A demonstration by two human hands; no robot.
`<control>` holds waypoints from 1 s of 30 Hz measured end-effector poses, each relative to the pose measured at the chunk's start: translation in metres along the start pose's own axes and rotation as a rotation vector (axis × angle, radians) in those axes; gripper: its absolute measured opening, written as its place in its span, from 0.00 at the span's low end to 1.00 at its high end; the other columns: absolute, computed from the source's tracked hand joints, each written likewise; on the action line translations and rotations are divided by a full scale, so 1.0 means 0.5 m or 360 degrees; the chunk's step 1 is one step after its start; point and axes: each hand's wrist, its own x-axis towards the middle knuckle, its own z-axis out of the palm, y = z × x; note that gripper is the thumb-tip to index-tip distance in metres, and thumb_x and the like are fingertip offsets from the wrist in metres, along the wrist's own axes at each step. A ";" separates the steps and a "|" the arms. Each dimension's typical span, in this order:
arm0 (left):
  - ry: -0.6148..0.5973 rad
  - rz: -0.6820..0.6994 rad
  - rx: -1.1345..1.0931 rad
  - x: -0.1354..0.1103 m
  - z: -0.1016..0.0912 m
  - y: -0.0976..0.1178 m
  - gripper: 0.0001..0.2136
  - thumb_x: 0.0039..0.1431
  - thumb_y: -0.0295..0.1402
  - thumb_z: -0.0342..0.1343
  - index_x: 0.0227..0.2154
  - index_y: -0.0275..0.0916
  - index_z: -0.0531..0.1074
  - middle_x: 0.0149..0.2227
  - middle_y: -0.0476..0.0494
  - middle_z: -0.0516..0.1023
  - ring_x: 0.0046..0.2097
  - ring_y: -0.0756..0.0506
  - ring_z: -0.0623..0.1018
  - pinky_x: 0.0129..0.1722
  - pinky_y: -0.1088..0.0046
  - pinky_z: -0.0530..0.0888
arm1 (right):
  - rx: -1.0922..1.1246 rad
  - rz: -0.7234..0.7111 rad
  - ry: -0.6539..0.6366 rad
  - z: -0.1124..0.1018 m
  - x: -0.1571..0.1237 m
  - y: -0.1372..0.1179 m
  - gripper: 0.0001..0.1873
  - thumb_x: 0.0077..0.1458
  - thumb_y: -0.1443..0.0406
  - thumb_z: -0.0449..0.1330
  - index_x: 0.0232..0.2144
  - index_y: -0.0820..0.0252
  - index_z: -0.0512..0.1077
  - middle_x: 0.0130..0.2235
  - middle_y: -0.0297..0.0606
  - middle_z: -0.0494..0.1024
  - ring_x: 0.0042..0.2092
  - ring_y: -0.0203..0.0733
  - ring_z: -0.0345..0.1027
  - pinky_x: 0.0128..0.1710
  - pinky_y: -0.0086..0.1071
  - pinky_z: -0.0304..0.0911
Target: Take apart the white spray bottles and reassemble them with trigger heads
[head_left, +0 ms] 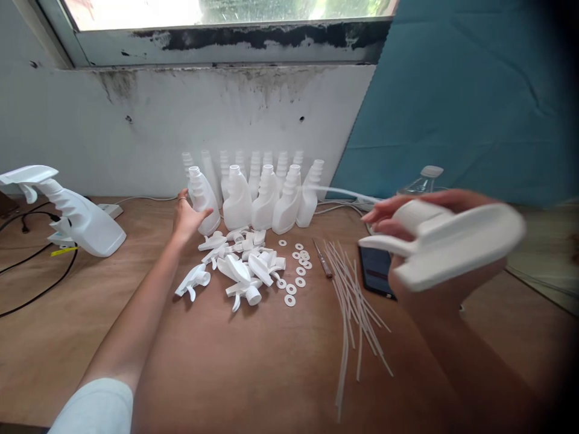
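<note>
At the left end of the bottle group, my left hand [189, 218] grips a white plastic bottle [204, 202] with no top, thumb in front and fingers round its side. Close to the camera on the right, my right hand [446, 241] holds a white trigger spray head [465, 241]. A thin dip tube [346, 193] points left from it towards the bottles. Between my hands lies a pile of loose white spray heads [244, 262]. Flat white ring washers [300, 271] are scattered beside it, and a bundle of loose tubes [355, 301] lies further right.
Several open white bottles [237, 205] stand along the wall. A bottle with its spray head fitted [85, 220] stands on the left near black cables [43, 295]. A pointed tool [323, 262], a phone [375, 271] and a clear capped bottle [425, 179] are on the right.
</note>
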 end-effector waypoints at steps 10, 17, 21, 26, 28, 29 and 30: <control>0.0142 0.0489 0.0266 -0.023 -0.097 0.042 0.25 0.48 0.26 0.58 0.53 0.41 0.70 0.50 0.42 0.76 0.50 0.40 0.75 0.51 0.67 0.70 | 0.0635 0.0261 0.0094 0.015 0.045 -0.010 0.12 0.53 0.70 0.61 0.38 0.57 0.63 0.38 0.35 0.81 0.38 0.37 0.77 0.44 0.32 0.70; 0.0418 0.0922 0.0374 -0.070 -0.179 0.124 0.22 0.54 0.24 0.53 0.52 0.44 0.71 0.51 0.43 0.74 0.51 0.38 0.71 0.54 0.60 0.67 | 0.0641 0.0217 0.0111 0.013 0.044 -0.018 0.10 0.55 0.71 0.59 0.37 0.56 0.63 0.39 0.34 0.80 0.39 0.35 0.76 0.46 0.30 0.70; 0.0409 0.1029 0.0402 -0.098 -0.182 0.148 0.23 0.55 0.24 0.53 0.54 0.46 0.69 0.53 0.43 0.74 0.52 0.37 0.70 0.53 0.58 0.67 | 0.0676 0.0213 0.0092 0.019 0.039 -0.024 0.10 0.54 0.70 0.60 0.37 0.55 0.63 0.39 0.32 0.81 0.39 0.34 0.76 0.46 0.30 0.70; 0.0355 0.1110 0.0451 -0.119 -0.181 0.164 0.23 0.57 0.21 0.51 0.52 0.49 0.70 0.54 0.45 0.73 0.55 0.35 0.68 0.55 0.53 0.64 | 0.0654 0.0175 0.0114 0.009 0.043 -0.028 0.09 0.54 0.71 0.58 0.37 0.55 0.64 0.38 0.31 0.81 0.38 0.33 0.76 0.44 0.30 0.71; 0.0332 0.1099 0.0446 -0.122 -0.181 0.166 0.23 0.57 0.21 0.51 0.53 0.49 0.69 0.54 0.45 0.73 0.56 0.35 0.68 0.55 0.53 0.64 | 0.0641 0.0149 0.0125 0.002 0.046 -0.030 0.08 0.54 0.71 0.57 0.36 0.55 0.65 0.38 0.31 0.81 0.38 0.33 0.76 0.44 0.30 0.71; 0.0316 0.1086 0.0432 -0.123 -0.180 0.166 0.23 0.57 0.21 0.51 0.53 0.50 0.69 0.54 0.45 0.72 0.56 0.35 0.68 0.55 0.53 0.64 | 0.0636 0.0134 0.0133 -0.001 0.048 -0.030 0.08 0.54 0.71 0.56 0.36 0.54 0.65 0.38 0.30 0.81 0.38 0.33 0.76 0.44 0.30 0.71; 0.0300 0.1072 0.0417 -0.123 -0.180 0.166 0.23 0.57 0.22 0.52 0.53 0.50 0.69 0.54 0.45 0.72 0.56 0.35 0.68 0.54 0.53 0.64 | 0.0631 0.0125 0.0137 -0.003 0.048 -0.030 0.08 0.54 0.71 0.56 0.36 0.54 0.65 0.38 0.30 0.81 0.38 0.33 0.76 0.44 0.30 0.71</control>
